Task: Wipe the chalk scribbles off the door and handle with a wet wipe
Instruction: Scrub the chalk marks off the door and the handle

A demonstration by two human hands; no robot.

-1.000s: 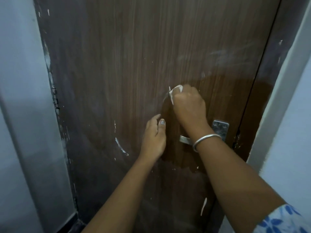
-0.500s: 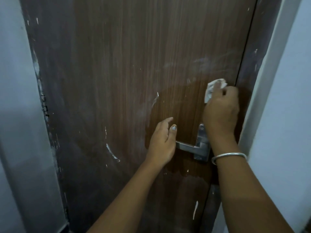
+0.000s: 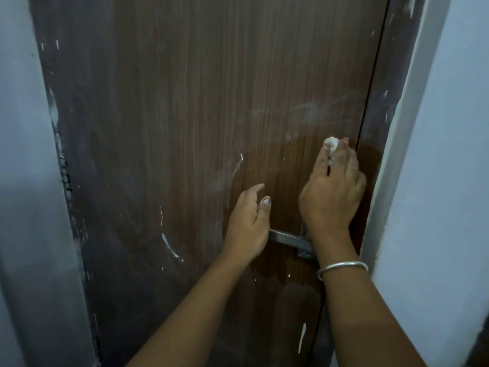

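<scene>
At right edge of door (image 3: 211, 102), pressing wipe (image 3: 330, 143) pinched in right hand (image 3: 333, 197), loose-fingered left hand (image 3: 247, 226) covering tip of level, left-pointing handle (image 3: 287, 238).

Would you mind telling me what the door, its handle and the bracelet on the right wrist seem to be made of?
The door looks like wood or wood-grain laminate: brown, fine vertical grain, smooth matte face. The handle seems brushed metal: grey, flat-sided, dull sheen. The bracelet looks like polished silver-coloured metal, catching a bright highlight.
</scene>
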